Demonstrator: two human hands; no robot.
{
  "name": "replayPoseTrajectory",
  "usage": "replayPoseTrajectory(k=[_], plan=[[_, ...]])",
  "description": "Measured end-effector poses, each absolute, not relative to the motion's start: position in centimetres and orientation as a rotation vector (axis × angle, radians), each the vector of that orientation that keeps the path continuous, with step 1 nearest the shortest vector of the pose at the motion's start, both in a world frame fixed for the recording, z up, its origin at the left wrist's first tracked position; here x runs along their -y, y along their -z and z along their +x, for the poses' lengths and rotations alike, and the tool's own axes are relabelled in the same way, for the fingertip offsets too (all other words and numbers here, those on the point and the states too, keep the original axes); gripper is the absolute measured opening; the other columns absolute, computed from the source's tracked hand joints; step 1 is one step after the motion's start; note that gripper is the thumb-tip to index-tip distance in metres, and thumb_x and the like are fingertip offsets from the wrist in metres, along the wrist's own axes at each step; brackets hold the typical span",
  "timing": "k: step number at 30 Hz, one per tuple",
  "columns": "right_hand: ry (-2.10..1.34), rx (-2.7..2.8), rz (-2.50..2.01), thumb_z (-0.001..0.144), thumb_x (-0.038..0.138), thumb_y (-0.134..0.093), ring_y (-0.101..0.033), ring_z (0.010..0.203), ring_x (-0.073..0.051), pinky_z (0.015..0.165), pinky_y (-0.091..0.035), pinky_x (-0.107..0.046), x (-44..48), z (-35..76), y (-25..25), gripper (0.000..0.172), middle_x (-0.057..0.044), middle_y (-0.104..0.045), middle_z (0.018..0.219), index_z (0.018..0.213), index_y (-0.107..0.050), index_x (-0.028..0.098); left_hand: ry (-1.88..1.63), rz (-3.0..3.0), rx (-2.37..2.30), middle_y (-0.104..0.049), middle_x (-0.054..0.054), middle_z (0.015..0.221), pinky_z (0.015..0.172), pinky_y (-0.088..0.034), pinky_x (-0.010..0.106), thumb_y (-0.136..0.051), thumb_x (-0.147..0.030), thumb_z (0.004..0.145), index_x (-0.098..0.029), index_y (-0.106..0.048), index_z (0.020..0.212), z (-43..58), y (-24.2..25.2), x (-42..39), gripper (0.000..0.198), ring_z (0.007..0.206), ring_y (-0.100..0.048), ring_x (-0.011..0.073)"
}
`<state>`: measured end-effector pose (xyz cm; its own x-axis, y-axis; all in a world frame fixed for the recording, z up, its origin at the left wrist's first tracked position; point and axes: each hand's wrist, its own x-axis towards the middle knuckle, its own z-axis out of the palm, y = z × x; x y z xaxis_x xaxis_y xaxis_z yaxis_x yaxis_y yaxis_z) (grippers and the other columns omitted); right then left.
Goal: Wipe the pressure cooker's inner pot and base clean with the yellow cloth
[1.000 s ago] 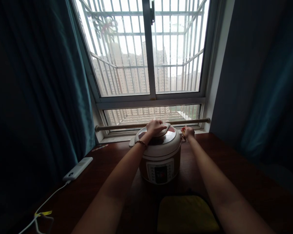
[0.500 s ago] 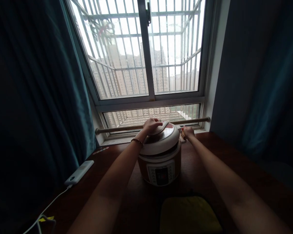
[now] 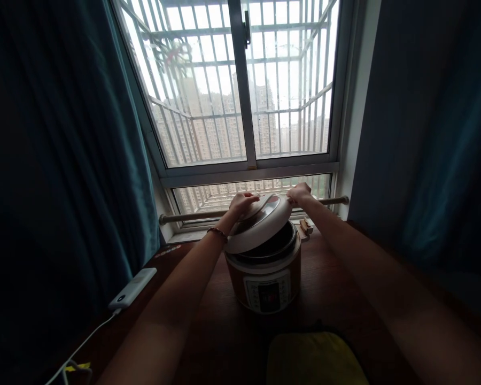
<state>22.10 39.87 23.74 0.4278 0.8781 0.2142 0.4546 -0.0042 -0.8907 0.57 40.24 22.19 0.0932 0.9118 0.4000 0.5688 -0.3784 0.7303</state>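
Barred window (image 3: 208, 107) between blue curtains (image 3: 116, 160)

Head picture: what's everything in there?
Metal window: 1, grey, ahead
Metal bars: many, grey, outside
Tall buildings: several, beige, outside
Long rod: 1, beige, across window bottom
Shiny curtains: 2, teal, both sides
Wooden table: 1, brown, below window
Round cooker: 1, brown-white, on table
Domed lid: 1, white, tilted over cooker
Flat pad: 1, yellow, before cooker
Slim device: 1, white, table's left
Thin cable: at least 1, white, from device
Small strip: 1, yellow, by cable
Bracelet: 1, dark, left wrist
Left hand: 1, bare, on lid
Right hand: 1, bare, lid's edge
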Motion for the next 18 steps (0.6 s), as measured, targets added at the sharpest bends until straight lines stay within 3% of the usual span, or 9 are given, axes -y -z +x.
replayPoseTrajectory(k=[5,11,14,18], plan=[[-0.391,1.279,-1.597,0.060,0.007,-0.064,-0.061,0.078,-0.022,0.068,-0.049,-0.032,-38.8,18.6,-29.8,0.018,-0.011,-0.062,0.076,0.078,-0.064,0.003,-1.436,1.845,-1.345,-0.051,-0.002,0.053,0.047,-0.032,0.022,-0.058,-0.040,0.059,-0.013,-0.062,0.068,-1.7,-24.3,-39.2,0.029,0.049,-0.044,0.0099],[-0.247,1.448,-1.123,0.069,0.022,-0.065,-0.059,0.090,-0.019,0.085,-0.044,-0.032,-34.1,14.4,-35.5,0.028,-0.009,-0.064,0.090,0.093,-0.064,0.008,-1.878,1.654,-1.187,-0.049,-0.004,0.059,0.048,-0.034,0.020,-0.060,-0.038,0.060,-0.014,-0.059,0.072,-5.3,-28.0,-34.5,0.026,0.051,-0.043,0.0075],[-0.415,1.364,-0.674,0.079,0.039,-0.055,-0.057,0.097,-0.017,0.088,-0.042,-0.032,-28.6,12.7,-33.1,0.039,-0.008,-0.062,0.101,0.108,-0.059,0.012,-2.163,1.477,-1.140,-0.051,-0.004,0.061,0.050,-0.035,0.019,-0.062,-0.032,0.059,-0.014,-0.061,0.072,-7.1,-28.2,-30.1,0.022,0.053,-0.045,0.0074],[-0.943,0.952,-0.549,0.082,0.047,-0.048,-0.056,0.101,-0.018,0.087,-0.044,-0.032,-19.2,8.3,-22.1,0.044,-0.008,-0.061,0.105,0.111,-0.055,0.014,-2.294,1.343,-1.254,-0.052,-0.004,0.063,0.051,-0.035,0.017,-0.064,-0.029,0.061,-0.014,-0.063,0.076,-8.9,-25.3,-23.0,0.021,0.057,-0.047,0.0071]])
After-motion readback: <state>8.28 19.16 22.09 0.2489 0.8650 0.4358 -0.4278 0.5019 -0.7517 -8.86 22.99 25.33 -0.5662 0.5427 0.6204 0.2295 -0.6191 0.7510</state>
